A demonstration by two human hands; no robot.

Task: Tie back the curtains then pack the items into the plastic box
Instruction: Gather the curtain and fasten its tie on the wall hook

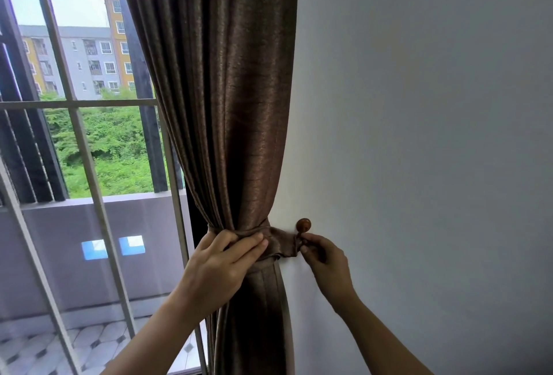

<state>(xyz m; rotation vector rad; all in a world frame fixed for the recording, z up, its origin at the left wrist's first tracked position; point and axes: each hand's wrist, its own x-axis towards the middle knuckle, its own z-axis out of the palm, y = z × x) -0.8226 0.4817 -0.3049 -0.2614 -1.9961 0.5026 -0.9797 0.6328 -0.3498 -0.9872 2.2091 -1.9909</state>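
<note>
A brown curtain (227, 90) hangs gathered against the white wall, cinched at its lower part by a matching brown tieback band (279, 243). My left hand (221, 267) grips the gathered curtain and the band at the cinch. My right hand (324, 258) pinches the band's end just under a round wooden wall hook (303, 225). Whether the band's loop sits on the hook is hidden by my fingers. No plastic box is in view.
A glass door with a pale metal frame (86, 165) fills the left side, with a balcony wall (89, 240) and tiled floor (45, 347) beyond it. The white wall (419, 135) takes up the right side.
</note>
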